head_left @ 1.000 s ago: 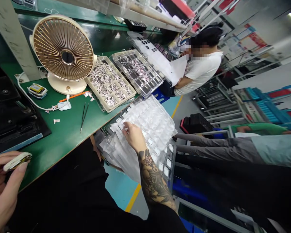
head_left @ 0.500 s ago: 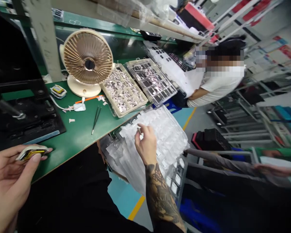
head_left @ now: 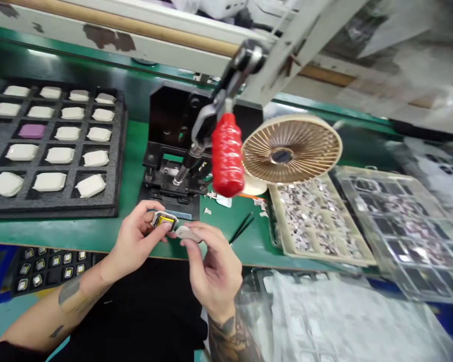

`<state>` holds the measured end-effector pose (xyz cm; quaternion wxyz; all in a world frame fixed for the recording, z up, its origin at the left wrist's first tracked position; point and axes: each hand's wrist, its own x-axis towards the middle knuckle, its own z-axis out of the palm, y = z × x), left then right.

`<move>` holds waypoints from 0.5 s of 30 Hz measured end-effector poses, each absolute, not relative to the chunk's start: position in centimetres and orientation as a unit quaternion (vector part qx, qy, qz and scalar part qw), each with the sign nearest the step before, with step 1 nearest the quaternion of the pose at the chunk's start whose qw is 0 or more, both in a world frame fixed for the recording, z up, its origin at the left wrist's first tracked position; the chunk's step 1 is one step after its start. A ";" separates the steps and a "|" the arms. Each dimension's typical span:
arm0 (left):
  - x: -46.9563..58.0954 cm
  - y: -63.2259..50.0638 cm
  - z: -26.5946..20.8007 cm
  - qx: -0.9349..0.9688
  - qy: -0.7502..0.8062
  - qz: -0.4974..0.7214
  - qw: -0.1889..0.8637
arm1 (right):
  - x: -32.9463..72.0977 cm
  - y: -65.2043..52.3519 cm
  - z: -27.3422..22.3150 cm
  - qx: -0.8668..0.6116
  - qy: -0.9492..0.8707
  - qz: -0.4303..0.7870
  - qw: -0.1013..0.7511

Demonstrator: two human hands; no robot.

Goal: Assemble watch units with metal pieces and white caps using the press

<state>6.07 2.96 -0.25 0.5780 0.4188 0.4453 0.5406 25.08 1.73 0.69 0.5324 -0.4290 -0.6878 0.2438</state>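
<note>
My left hand grips a small watch case, its open side showing a yellow part inside. Between the thumb and fingers of my right hand is a pale rounded cover, held close to the case's right end. Whether the two parts touch, I cannot tell. Just beyond my hands stands a black toggle press with a red handle. Black tweezers lie on the green bench to the right of my hands.
A black foam tray of white pieces and one purple piece stands left. Right of the beige fan are a sectioned box of small parts and a clear compartment case. Covered trays sit below; another tray is lower left.
The view has swung left. My right hand has come from the covered trays to beside the watch case, and a pale cover now shows in its fingers. My left hand still holds the case.
</note>
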 end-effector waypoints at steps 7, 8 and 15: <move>6.0 3.2 -0.6 0.401 0.439 0.555 0.582 | 24.2 2.3 0.6 -0.380 -0.738 0.275 0.486; 6.0 3.2 -0.7 0.401 0.438 0.552 0.586 | 24.3 2.5 0.6 -0.382 -0.744 0.254 0.486; 5.4 2.6 -0.8 0.425 0.391 0.546 0.606 | 24.2 4.3 -0.1 -0.416 -0.733 0.214 0.493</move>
